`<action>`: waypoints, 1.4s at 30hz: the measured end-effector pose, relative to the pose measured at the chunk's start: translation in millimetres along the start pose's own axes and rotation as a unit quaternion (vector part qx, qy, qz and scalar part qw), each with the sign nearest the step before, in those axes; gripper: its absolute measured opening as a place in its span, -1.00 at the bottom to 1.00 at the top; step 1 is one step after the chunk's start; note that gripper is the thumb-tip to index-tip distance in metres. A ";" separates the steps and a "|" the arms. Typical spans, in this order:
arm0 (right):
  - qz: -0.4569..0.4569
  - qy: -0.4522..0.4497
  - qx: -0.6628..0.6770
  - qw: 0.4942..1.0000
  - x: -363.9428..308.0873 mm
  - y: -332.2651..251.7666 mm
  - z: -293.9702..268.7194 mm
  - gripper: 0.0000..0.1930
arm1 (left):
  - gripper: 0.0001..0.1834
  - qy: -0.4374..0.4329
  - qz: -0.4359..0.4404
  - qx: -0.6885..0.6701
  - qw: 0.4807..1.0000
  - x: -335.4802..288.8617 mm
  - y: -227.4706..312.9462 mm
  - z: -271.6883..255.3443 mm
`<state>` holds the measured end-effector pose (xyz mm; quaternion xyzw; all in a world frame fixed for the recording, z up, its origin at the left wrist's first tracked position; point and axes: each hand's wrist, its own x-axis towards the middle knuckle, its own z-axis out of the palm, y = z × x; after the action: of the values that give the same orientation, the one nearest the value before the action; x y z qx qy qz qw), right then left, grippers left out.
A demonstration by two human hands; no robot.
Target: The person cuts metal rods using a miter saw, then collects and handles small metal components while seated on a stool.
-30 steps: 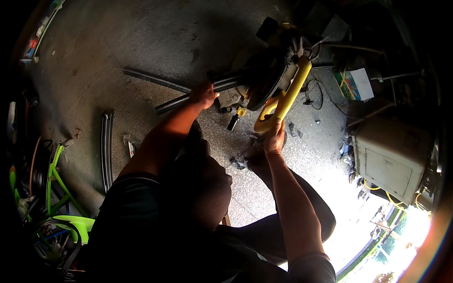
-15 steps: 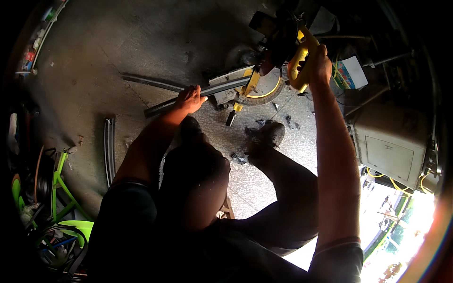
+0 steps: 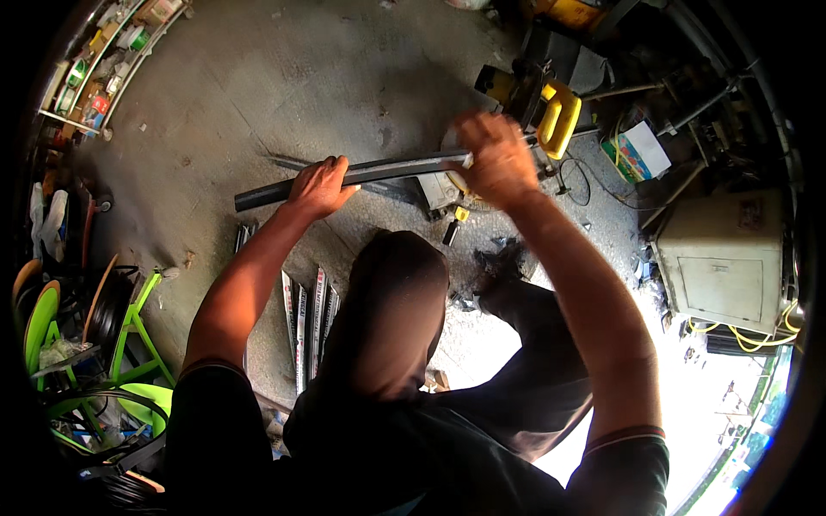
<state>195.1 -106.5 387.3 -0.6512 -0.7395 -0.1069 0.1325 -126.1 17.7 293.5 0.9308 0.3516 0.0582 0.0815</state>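
My left hand (image 3: pixel 320 187) is closed around a long dark grey channel-like bar (image 3: pixel 379 170), left of its middle. The bar lies nearly level across the view, its left end free. My right hand (image 3: pixel 496 162) is at the bar's right end; its fingers are smeared by motion, so its grip is unclear. Just beyond that hand stands a mitre saw with a yellow loop handle (image 3: pixel 561 122), which no hand touches. My right hand and the bar partly hide the saw's base (image 3: pixel 440 191).
Behind the held bar, another dark bar (image 3: pixel 391 191) lies on the floor. Several wrapped strips (image 3: pixel 301 331) rest left of my knee. Green cable reels (image 3: pixel 138 335) stand at the left, a pale metal cabinet (image 3: pixel 721 265) at the right. Dark offcuts (image 3: pixel 502 258) lie near my foot.
My right hand has let go of the saw's yellow handle and moved left to the bar's end. My left hand has shifted left with the bar. The view has shifted too.
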 end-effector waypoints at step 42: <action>0.326 0.042 0.395 0.858 -80.9 118.2 -86.9 -0.55 | -0.24 -0.024 -0.020 -0.161 0.986 9.2 24.6 214.6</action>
<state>326.7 -195.7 440.3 -0.7433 -0.4585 0.2159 0.4367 -67.8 -18.2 88.5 0.8992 0.3546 0.0901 0.2400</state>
